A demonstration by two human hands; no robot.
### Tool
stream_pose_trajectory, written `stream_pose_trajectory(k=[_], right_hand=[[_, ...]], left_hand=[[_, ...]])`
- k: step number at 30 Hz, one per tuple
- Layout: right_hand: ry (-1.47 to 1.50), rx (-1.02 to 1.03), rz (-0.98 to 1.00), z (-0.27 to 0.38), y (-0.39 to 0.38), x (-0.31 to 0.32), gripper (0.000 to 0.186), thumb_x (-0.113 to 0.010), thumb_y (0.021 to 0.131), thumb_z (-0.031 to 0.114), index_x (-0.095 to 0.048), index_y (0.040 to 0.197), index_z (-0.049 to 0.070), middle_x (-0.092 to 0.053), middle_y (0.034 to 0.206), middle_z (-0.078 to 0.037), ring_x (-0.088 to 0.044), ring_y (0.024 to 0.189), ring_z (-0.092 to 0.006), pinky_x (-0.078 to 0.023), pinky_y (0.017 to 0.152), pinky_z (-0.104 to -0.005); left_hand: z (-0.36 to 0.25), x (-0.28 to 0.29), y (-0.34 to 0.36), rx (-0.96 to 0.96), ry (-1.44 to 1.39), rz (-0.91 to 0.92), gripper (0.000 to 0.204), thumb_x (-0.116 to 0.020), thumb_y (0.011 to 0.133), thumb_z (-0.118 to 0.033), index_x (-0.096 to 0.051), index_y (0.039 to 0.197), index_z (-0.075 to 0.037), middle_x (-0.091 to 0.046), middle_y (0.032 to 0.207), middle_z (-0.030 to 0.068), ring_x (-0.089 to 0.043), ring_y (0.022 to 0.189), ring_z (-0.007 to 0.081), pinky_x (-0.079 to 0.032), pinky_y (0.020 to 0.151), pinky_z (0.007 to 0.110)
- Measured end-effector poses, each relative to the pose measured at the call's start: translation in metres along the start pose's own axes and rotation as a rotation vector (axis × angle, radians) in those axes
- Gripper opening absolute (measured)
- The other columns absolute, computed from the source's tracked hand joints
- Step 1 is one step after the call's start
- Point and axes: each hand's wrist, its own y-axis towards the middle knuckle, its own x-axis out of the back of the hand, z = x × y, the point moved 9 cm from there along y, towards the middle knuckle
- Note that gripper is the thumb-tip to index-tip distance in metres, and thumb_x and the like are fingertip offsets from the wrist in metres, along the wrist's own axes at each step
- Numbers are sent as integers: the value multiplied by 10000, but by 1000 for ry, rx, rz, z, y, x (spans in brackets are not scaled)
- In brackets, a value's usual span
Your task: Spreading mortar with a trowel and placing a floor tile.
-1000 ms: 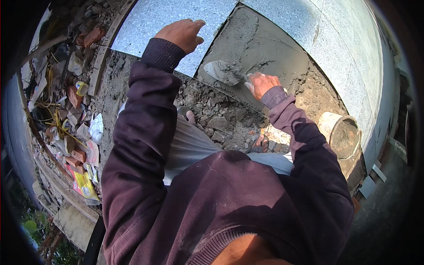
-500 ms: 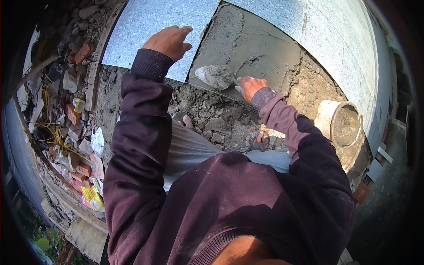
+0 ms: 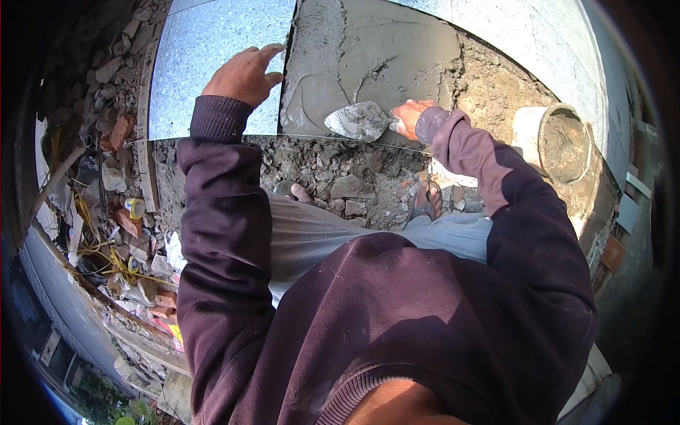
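My right hand point(image 3: 409, 117) is closed round the handle of a trowel point(image 3: 359, 122). Its mortar-smeared blade rests at the near edge of a wet grey mortar bed point(image 3: 404, 53). Curved smear marks run through the mortar left of the blade. My left hand point(image 3: 245, 75) is open, thumb and fingers apart, over the right edge of a speckled blue-grey tile point(image 3: 185, 85). Whether its fingers touch the tile I cannot tell. A thin string point(image 3: 312, 137) stretches along the near edge of tile and mortar.
A bucket of mortar point(image 3: 564, 144) stands at right on sandy ground. Pale laid tiles point(image 3: 524, 42) curve behind the bed. Broken rubble point(image 3: 350, 185) lies by my feet. At left, beyond a wooden board point(image 3: 147, 142), are bricks point(image 3: 122, 132), yellow cord and litter.
The trowel has moved right, away from the tile's corner, leaving a curved smear in the mortar. My left hand stays open near the tile's right edge. The whole view has shifted slightly.
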Motion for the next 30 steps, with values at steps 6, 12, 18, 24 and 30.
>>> stream_pose_trajectory(k=[6, 12, 18, 24, 30], right_hand=[[-159, 16, -28, -38, -21, 28, 253, -515, 755, 302, -594, 890, 103, -596, 881, -126, -559, 891, -273, -423, 785, -402], [-153, 130, -105, 34, 9, 45, 191, -531, 712, 172, -587, 870, 80, -587, 920, -140, -568, 880, -274, -426, 765, -384], [-383, 168, -136, -4, -16, 64, 198, -537, 682, 127, -590, 869, 88, -593, 932, -79, -572, 891, -229, -427, 752, -346], [-232, -391, -175, -154, -159, 99, 388, -584, 650, 168, -524, 1023, 83, -564, 965, -123, -527, 945, -261, -398, 833, -380], [-268, -1016, -222, -322, -355, 83, 268, -516, 690, 112, -570, 951, 82, -598, 887, -126, -573, 860, -277, -441, 740, -377]], left_hand=[[-7, -2, 2, -12, 0, -3, 442, -561, 785, -211, -426, 1192, -102, -530, 1075, 165, -528, 975, 280, -433, 823, 368], [-8, -4, 7, 4, 15, 25, 442, -564, 783, -210, -433, 1189, -96, -532, 1069, 177, -527, 985, 287, -440, 814, 368], [-5, -6, 8, -6, -37, 37, 450, -572, 775, -209, -436, 1189, -93, -542, 1034, 194, -550, 926, 289, -446, 776, 362], [-1, -8, 15, -54, -101, 16, 449, -583, 748, -171, -454, 1169, -82, -568, 899, 164, -562, 732, 252, -451, 685, 335], [25, -18, 15, 144, -25, 105, 462, -586, 737, -132, -448, 1172, -54, -564, 877, 147, -541, 752, 243, -439, 678, 338]])
